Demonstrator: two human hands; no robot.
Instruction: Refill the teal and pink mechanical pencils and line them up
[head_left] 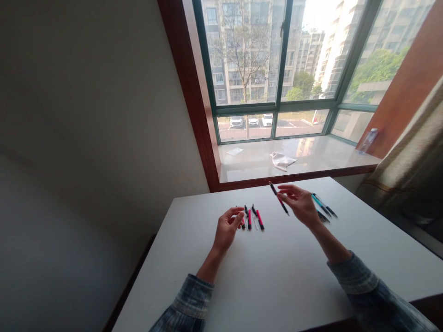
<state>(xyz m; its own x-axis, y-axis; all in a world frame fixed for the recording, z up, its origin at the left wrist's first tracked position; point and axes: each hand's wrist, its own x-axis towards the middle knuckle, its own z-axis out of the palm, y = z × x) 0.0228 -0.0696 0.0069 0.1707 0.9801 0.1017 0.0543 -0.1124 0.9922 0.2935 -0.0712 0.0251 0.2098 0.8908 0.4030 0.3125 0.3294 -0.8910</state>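
My right hand (300, 206) pinches a slim black and red pen (284, 207) between thumb and fingertips, tilted above the white table. My left hand (227, 229) hovers by a row of pen parts, its fingers loosely curled and a gap showing between thumb and forefinger. The row includes red barrels with black ends (260, 220), black pieces (254, 210) and thin pale refills (255, 222). My left fingers partly cover the leftmost parts. Beyond my right hand lie several pens, one of them teal (317, 201), another dark (331, 211).
The white table (277, 276) meets a window sill (249, 170) at its far side. On the sill are a crumpled white cloth (282, 161), a flat white piece (235, 151) and a clear bottle (368, 140). A wall stands left, a curtain (401, 147) right.
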